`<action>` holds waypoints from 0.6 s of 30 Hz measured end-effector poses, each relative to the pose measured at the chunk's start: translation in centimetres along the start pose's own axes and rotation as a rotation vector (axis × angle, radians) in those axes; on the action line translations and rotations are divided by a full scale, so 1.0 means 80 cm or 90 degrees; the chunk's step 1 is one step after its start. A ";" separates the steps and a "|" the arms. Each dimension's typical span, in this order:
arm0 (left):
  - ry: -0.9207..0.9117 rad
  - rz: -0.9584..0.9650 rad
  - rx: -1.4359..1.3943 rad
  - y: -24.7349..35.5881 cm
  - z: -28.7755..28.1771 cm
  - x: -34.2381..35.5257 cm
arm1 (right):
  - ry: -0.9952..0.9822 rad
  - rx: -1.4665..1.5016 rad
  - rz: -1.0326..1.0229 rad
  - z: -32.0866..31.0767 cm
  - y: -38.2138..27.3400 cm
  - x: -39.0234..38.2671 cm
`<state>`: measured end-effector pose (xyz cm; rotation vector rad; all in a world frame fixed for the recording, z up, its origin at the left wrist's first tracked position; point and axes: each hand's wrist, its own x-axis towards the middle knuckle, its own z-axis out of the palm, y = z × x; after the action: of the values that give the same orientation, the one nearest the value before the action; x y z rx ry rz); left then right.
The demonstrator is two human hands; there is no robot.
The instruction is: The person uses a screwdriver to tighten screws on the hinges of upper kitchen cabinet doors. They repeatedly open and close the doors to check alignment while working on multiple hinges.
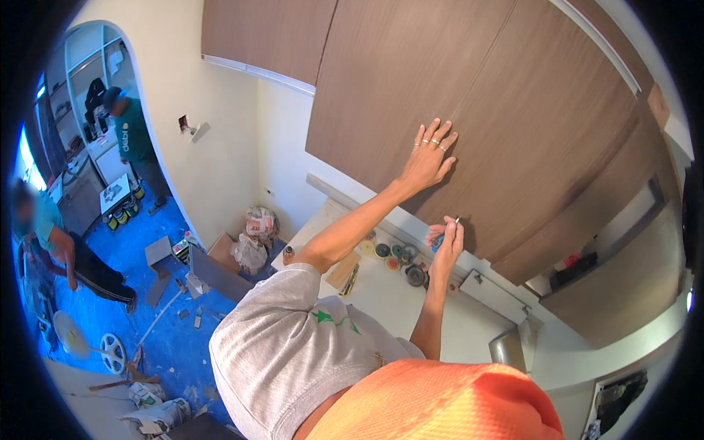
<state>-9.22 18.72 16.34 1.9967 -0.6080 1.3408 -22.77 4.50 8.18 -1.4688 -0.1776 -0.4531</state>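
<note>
A white bench (381,312) is running below wood-brown cabinets, while blue covering (165,341) is spreading over the floor beyond; the left hand (427,161) is resting on a smooth brown door (396,81), its fingers spread. At that door's lower edge the right hand (447,248) is gripping a small blue tool (438,242), fingers pinching it and mostly hiding its shape; round items (416,275) are lying on the bench beneath; pale bags (249,254) are slumping in the corner, their contents hidden.
</note>
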 end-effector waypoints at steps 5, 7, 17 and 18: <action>0.003 0.050 -0.066 0.011 -0.008 0.008 | 0.043 0.096 0.019 -0.021 0.015 0.001; 0.044 0.081 -0.117 0.004 -0.023 0.036 | 0.095 0.165 0.067 -0.036 0.033 -0.002; -0.016 0.211 0.221 -0.010 -0.039 0.178 | 0.252 0.407 0.180 -0.015 0.197 0.012; -0.011 0.228 0.230 -0.012 -0.040 0.184 | 0.268 0.421 0.179 -0.008 0.208 0.013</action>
<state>-5.12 21.35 30.65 2.2600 -0.8069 1.7514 -15.31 4.26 -6.75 -0.7124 0.2019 -0.4111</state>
